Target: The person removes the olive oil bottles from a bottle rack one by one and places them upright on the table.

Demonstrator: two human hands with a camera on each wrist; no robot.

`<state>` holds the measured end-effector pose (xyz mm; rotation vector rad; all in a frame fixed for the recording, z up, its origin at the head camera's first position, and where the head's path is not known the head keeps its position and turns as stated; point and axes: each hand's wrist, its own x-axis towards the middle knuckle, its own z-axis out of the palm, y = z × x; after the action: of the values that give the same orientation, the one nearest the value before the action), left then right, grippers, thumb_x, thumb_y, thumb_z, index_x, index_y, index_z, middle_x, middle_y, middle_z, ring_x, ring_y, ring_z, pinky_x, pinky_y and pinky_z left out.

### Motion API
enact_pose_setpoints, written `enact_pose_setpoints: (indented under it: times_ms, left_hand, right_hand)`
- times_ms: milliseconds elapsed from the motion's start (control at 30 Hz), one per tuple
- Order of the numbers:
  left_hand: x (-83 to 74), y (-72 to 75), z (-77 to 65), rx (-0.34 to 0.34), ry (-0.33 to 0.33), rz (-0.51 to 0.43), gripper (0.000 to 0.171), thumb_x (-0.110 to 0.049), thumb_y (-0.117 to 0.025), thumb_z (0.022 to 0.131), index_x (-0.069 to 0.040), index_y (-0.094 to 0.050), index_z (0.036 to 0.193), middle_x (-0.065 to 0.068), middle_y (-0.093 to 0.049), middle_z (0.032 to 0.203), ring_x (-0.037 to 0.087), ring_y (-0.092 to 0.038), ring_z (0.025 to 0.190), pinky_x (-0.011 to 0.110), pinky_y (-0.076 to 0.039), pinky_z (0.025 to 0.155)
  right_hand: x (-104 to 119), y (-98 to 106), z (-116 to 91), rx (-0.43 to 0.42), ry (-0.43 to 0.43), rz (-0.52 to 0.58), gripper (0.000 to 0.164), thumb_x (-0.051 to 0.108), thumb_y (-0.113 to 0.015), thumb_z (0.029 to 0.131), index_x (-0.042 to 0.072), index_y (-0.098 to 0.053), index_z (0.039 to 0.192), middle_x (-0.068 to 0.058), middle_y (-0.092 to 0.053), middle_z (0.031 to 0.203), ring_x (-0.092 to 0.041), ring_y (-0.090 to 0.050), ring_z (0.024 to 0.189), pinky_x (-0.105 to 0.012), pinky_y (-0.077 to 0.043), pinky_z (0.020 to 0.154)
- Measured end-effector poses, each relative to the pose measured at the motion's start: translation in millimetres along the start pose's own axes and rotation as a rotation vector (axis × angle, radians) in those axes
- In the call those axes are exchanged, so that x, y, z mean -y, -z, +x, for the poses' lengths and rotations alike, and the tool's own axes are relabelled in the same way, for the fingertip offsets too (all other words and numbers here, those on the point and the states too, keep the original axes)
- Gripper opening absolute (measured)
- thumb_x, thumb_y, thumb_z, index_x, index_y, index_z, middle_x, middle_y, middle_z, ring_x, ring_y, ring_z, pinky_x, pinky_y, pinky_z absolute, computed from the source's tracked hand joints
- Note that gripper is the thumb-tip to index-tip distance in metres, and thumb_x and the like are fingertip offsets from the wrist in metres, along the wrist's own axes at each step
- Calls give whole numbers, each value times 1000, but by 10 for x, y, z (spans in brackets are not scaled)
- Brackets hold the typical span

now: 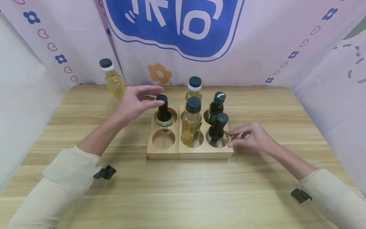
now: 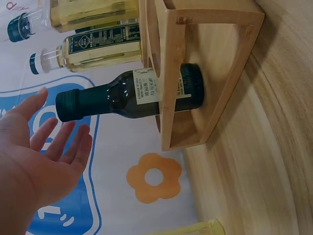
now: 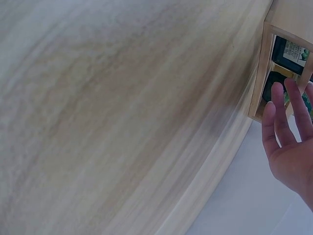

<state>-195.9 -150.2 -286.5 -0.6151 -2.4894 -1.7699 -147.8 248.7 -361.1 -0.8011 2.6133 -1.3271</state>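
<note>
Rack (image 1: pixel 163 156) keeps 5 bottles (image 1: pixel 188 127) upright; left hand (image 1: pixel 134 101), fingers parted, hovers by a dark bottle (image 1: pixel 164 111); right hand (image 1: pixel 253 136), fingers loosely extended, flanks the rack, perhaps steadying it

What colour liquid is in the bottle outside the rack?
Pale yellow; that bottle shows best in head view.

A wood-grained table (image 1: pixel 183 190) carries a wooden rack (image 1: pixel 206 155) toward the back and, left of it, a yellow bottle (image 1: pixel 113 82) near the rear edge.
</note>
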Motion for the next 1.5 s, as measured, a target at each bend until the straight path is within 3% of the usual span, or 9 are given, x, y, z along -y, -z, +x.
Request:
enact_pose_setpoints:
  times_ms: [367,700,1000,1233,1500]
  left_hand:
    - [48,-48,-30,47,61,-63,43,-12,-77,80,-3,-64,120,10,-67,115,22,-65,96,23,-56,80]
    - [139,-90,-13,37,155,-159,42,-14,-74,83,-4,-63,123,3,-70,108,12,-66,95,22,-53,84]
    - [164,-99,1,122,201,-339,41,-13,-68,88,-3,-59,126,10,-64,121,19,-61,111,25,-46,98]
    - [174,-104,16,115,200,-384,39,-11,-69,87,-1,-60,124,10,-65,118,22,-61,112,26,-45,100]
    - [180,-101,32,108,174,-370,39,-9,-70,86,2,-61,122,10,-67,115,21,-63,108,25,-48,95]
  right_hand:
    - [-15,-8,-3,4,7,0,37,21,-86,68,10,-74,101,1,-73,97,-17,-68,81,-30,-57,62]
    - [-16,-7,-6,2,2,3,37,20,-86,68,10,-74,101,2,-73,97,-17,-68,79,-30,-57,62]
    - [-11,-4,-10,0,-7,-4,37,21,-86,67,11,-74,101,2,-73,96,-16,-68,79,-30,-57,63]
    - [-16,-4,-7,-4,-8,-10,38,22,-86,67,11,-74,101,3,-73,95,-17,-69,79,-29,-57,63]
    - [-17,-6,-7,-1,-11,0,37,22,-86,67,11,-74,100,3,-73,95,-18,-69,80,-29,-57,63]
